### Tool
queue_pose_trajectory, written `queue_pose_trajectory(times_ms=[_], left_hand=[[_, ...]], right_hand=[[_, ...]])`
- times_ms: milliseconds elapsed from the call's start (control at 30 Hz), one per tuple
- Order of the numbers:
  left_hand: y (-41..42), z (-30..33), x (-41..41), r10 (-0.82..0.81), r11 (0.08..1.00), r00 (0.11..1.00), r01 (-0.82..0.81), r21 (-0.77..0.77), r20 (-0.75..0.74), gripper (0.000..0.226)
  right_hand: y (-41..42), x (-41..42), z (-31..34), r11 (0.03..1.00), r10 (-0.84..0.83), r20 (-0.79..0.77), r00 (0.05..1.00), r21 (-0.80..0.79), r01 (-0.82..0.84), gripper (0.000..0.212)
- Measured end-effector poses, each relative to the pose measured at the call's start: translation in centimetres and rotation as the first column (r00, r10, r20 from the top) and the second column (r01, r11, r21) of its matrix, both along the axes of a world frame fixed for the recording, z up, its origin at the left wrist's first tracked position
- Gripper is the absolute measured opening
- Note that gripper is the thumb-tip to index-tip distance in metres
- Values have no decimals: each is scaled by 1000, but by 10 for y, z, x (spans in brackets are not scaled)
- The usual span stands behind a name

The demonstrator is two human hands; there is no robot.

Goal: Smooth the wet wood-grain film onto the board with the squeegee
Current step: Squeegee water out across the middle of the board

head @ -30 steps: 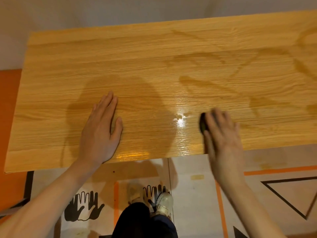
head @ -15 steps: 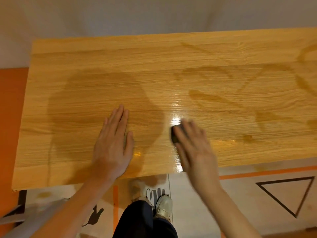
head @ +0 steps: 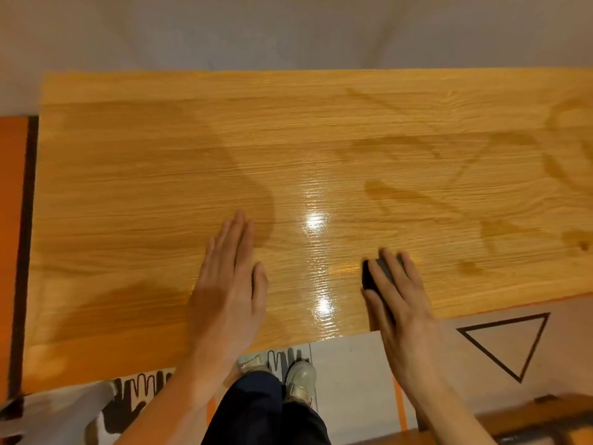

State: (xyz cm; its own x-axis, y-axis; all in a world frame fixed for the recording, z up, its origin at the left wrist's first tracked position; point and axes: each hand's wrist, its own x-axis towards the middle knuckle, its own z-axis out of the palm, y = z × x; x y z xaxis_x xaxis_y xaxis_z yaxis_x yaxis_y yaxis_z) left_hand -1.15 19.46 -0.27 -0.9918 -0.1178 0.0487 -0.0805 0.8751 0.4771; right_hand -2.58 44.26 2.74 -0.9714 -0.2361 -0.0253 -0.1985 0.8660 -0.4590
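Your left hand lies flat on the slippery wet film; your right hand presses the squeegee at 5 o'clock, so hold it firmly.

My right hand covers most of the dark squeegee, its fingers blurred; the board runs off the right edge

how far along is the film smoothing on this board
Partway, by the look of it. Done: the film already covers the board and looks flat on the left. In hand: the left hand presses flat while the right hand holds the dark squeegee near the front edge beside a glossy wet patch. Left: dark streaks on the right, possibly trapped water.
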Motion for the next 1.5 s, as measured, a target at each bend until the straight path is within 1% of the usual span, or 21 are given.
queue_pose_trajectory(times_ms=[67,133,200,267,333,400,467,533,600,700,767,800,867,933,1000,1100,1200,1267,1367,1433,1500], left_hand=[[0,0,0,-3,1000,1000,3,-19,21,55],[0,0,0,-2,1000,999,3,-27,36,55],[0,0,1,-1,1000,999,2,-27,44,55],[1,0,1,-11,999,999,13,-29,42,54],[1,1,1,-19,999,999,20,-29,33,54],[1,1,1,-17,1000,1000,17,-23,25,54],[0,1,1,-12,1000,1000,13,-27,23,55],[1,2,0,-10,999,1000,11,-33,26,55],[1,2,0,-11,999,1000,12,-32,28,55],[1,1,0,-15,1000,1000,15,-24,18,56],[0,2,0,-19,1000,1000,19,-16,12,56],[-1,2,1,-22,1000,1000,22,-12,15,56],[0,3,1,-18,1000,999,18,-9,30,56],[1,2,-1,0,1000,999,0,-6,41,55],[0,1,-2,5,1000,998,-5,2,56,56],[0,2,-3,6,999,997,-8,32,75,57],[1,6,-2,20,1000,995,-22,21,96,59],[1,7,-2,30,1000,993,-30,-5,113,58],[2,8,-1,31,1000,993,-30,-10,115,58],[2,8,-1,39,999,992,-38,-10,120,59],[2,8,-3,47,999,991,-46,-11,128,59]], right_hand=[[-2,-41,-5,1000,-30,-19,999,4,30,47],[-8,-87,-10,994,-111,-41,993,16,112,47],[-14,-113,-14,986,-166,-61,984,24,167,46],[-15,-104,-16,983,-183,-63,981,9,184,45],[-14,-60,-10,987,-160,-43,986,-20,159,43],[-13,-5,-4,995,-98,-3,995,-13,98,42],[-10,21,0,999,-37,13,999,15,36,44],[-8,3,0,999,20,-4,1000,39,-19,44],[-14,-39,-3,998,27,-39,999,63,-25,44],[-31,-108,-11,993,-73,-74,995,85,79,46],[-39,-118,-14,993,-106,-86,991,36,110,45],[-39,-105,-13,994,-103,-86,991,14,105,44],[-39,-58,-7,1000,-31,-64,997,-3,31,43],[-35,-13,-1,995,91,-29,995,32,-90,43],[-31,-7,-2,984,168,-24,985,55,-167,44],[-40,-62,-5,981,186,-17,982,58,-184,43],[-64,-135,-11,993,112,-68,991,45,-109,41],[-72,-154,-14,997,71,-85,994,18,-70,41],[-64,-109,-10,998,61,-39,997,-17,-61,43],[-52,-55,-5,990,139,-11,990,4,-139,45],[-43,-33,-3,974,225,5,974,7,-225,45]])
